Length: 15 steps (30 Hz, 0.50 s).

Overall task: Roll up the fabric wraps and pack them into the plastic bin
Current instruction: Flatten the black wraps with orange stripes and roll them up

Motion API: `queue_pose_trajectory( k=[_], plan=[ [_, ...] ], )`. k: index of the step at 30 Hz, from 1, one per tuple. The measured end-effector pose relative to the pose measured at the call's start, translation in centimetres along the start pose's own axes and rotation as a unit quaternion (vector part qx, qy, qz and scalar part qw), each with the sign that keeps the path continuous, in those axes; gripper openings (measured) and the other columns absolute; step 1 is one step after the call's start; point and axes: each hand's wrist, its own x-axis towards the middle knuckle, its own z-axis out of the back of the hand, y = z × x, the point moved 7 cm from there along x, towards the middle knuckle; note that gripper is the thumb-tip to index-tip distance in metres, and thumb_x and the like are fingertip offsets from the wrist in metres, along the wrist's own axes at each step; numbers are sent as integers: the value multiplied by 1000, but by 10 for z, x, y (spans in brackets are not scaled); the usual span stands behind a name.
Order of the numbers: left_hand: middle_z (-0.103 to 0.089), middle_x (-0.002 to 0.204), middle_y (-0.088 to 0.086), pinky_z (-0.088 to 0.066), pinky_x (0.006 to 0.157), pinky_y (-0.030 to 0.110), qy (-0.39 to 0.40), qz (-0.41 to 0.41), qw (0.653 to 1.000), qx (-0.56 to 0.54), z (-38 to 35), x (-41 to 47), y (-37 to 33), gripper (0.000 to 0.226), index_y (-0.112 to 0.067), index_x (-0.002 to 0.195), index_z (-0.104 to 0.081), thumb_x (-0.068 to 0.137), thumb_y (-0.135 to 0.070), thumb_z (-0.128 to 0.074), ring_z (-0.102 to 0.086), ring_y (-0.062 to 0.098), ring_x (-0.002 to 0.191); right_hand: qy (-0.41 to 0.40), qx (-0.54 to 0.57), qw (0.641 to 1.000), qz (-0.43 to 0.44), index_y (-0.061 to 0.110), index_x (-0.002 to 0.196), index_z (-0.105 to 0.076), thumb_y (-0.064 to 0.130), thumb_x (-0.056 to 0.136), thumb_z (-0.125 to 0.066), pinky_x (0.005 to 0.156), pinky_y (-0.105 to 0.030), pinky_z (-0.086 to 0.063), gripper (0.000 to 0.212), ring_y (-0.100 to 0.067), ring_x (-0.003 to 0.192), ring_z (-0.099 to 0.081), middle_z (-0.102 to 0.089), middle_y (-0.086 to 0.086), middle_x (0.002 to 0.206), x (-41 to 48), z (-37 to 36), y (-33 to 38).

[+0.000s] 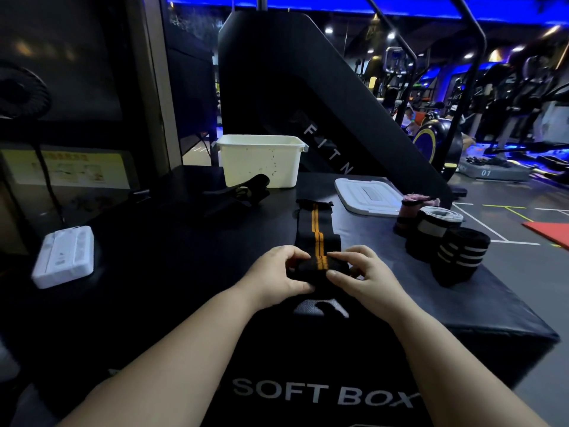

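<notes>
A black fabric wrap with two orange stripes (pixel 317 232) lies stretched away from me on the black soft box (pixel 172 260). Its near end is rolled into a small bundle. My left hand (pixel 277 278) grips the left side of that roll, and my right hand (pixel 366 275) pinches its right side. The white plastic bin (pixel 261 160) stands open at the back of the box. Three rolled wraps stand at the right edge: a pink one (pixel 411 211), a black one with a grey band (pixel 434 229) and a black one with white stripes (pixel 460 254).
Another black wrap (pixel 243 192) lies loose in front of the bin. The bin's white lid (pixel 368 195) rests flat at the right. A white box (pixel 63 255) sits at the left. Gym machines fill the background, and the floor drops away on the right.
</notes>
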Motion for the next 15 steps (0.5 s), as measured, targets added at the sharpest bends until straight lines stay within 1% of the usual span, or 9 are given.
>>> queue_pose_trajectory(
  k=[2,4,5,6,8,11,13,15],
  plan=[
    [-53,116,-12,-40,91,17,-22,-9,1000,13,2,-1,-3,51,-27,120,-61,74,-29,-83,-53,5,109,31,-12,999,2,44,118,-60,27,75,-81,79,-13,-42,50,-4,90,-57,-49,23,109,-1,-1,-1],
    [-53,115,-11,-38,90,16,-34,-14,999,18,3,-1,-4,45,-25,120,-62,79,-30,-79,-52,6,109,35,-12,999,1,49,117,-56,19,71,-82,75,-11,-42,60,-4,80,-57,-52,21,111,0,-1,-1],
    [-54,115,-10,-38,90,17,-33,-13,999,17,2,-1,-4,42,-24,119,-62,81,-31,-77,-52,7,108,24,-7,1000,-2,49,112,-55,17,70,-82,72,-11,-43,59,-4,73,-56,-55,19,110,1,-1,-1],
    [-55,115,-9,-39,91,18,-34,-12,999,18,2,-1,-4,39,-23,118,-63,83,-33,-75,-53,8,108,11,-3,1000,-4,47,107,-56,17,70,-82,71,-13,-44,55,-4,68,-55,-57,17,109,2,1,-2],
    [-56,115,-8,-40,92,21,-37,-7,999,19,2,0,-4,34,-22,117,-64,86,-36,-71,-53,9,108,-4,-5,1000,-5,41,102,-58,20,72,-82,70,-16,-46,43,-4,66,-55,-61,14,105,3,1,-2],
    [-57,114,-8,-41,91,24,-35,2,999,9,2,1,-3,32,-21,116,-64,92,-42,-62,-54,10,107,-15,10,1000,-13,34,103,-64,25,78,-79,70,-16,-46,30,-11,74,-61,-66,10,96,3,2,-3],
    [-58,112,-8,-42,91,25,-30,4,1000,-1,1,2,-3,34,-20,117,-63,95,-45,-56,-55,11,107,-17,31,999,-23,37,97,-64,28,82,-76,71,-16,-47,21,-12,78,-65,-69,7,90,2,2,-2],
    [-58,108,-10,-42,91,27,-33,1,999,-10,1,1,-3,36,-22,122,-60,96,-46,-53,-55,12,107,-20,45,998,-34,39,94,-65,31,85,-74,78,-19,-48,15,-9,84,-67,-71,7,90,2,1,-3]
  ],
)
